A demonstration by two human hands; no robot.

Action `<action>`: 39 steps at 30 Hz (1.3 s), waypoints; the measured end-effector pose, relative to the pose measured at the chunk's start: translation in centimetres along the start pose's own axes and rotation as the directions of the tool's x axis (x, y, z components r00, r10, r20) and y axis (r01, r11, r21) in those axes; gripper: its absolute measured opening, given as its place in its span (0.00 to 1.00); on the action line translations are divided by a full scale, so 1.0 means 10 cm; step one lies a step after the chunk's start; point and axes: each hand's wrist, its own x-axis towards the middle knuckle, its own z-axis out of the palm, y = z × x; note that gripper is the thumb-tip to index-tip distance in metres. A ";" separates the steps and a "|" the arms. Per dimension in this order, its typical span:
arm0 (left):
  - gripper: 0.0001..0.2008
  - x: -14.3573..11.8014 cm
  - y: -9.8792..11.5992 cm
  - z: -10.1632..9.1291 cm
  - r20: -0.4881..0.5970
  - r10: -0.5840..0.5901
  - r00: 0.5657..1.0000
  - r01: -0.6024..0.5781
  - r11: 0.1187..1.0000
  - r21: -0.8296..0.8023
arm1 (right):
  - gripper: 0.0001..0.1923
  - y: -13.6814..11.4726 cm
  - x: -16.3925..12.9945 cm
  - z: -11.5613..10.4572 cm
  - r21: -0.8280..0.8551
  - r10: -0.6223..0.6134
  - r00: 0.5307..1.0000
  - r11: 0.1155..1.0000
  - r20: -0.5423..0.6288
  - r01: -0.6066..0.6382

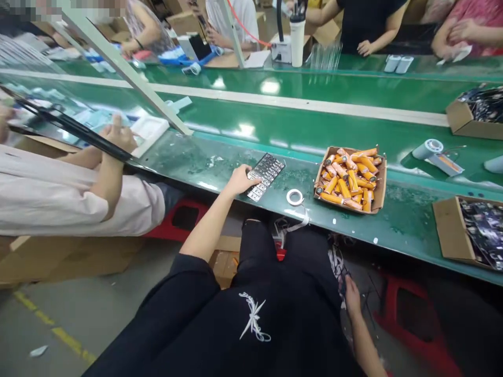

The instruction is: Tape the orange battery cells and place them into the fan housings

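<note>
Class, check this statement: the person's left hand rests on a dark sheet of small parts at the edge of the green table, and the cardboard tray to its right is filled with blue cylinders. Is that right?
Not quite. In the head view the left hand does rest on the dark sheet at the edge of the green table, but the cylinders in the cardboard tray are orange, not blue.

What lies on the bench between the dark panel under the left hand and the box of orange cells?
In the head view, a small tape roll lies between the panel and the box, with bare green bench around it.
</note>
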 end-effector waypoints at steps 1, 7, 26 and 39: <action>0.27 -0.14 -0.03 -0.01 0.025 -0.015 1.000 0.016 1.000 -0.025 | 0.26 0.11 -0.06 0.01 -0.014 0.017 1.000 1.000 0.010 -0.017; 0.36 -1.38 0.05 -0.03 0.076 -0.058 0.995 0.086 0.885 -0.457 | 0.41 0.12 -0.21 0.07 -0.092 -0.058 0.984 0.993 0.170 0.075; 0.39 -2.28 0.43 0.49 -0.199 -0.152 0.968 0.001 0.796 -0.605 | 0.26 -1.35 -0.22 0.82 -0.238 -0.524 0.703 0.694 0.481 0.680; 0.33 -2.31 0.26 0.58 -0.245 -0.138 0.960 -0.053 0.765 -0.642 | 0.25 -1.35 -0.22 0.85 -0.393 -0.448 0.732 0.636 0.514 0.664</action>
